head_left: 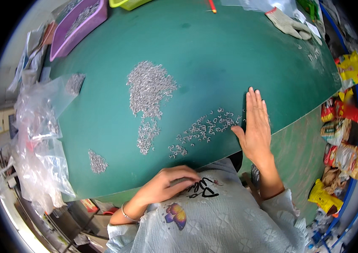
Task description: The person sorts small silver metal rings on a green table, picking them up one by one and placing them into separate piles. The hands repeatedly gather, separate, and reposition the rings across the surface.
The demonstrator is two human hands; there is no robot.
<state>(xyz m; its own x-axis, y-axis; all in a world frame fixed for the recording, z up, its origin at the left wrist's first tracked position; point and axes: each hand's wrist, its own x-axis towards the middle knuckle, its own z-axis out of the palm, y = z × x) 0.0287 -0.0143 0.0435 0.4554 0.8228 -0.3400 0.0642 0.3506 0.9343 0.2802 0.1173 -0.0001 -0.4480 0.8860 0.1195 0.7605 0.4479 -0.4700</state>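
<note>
My right hand [256,126] rests on the green table, fingers stretched out together and thumb apart. Its thumb side borders a loose band of small silver C-shaped metal pieces [206,126], and a few lie right by the palm. My left hand [168,184] lies at the table's near edge, against my shirt, with its fingers loosely bent and the thumb apart; I see nothing in it. Beyond it, toward the middle left, a large heap of small metal pieces [149,86] tapers into a thinner pile [147,135]. A small pile [98,162] sits near the front left.
A purple bin [58,48] of metal pieces and a yellow-green bin [128,3] stand at the far side. Clear plastic bags [39,147] cover the left edge. A work glove [288,25] and a red pen-like tool [212,6] lie far off. Coloured packages [348,158] crowd the right.
</note>
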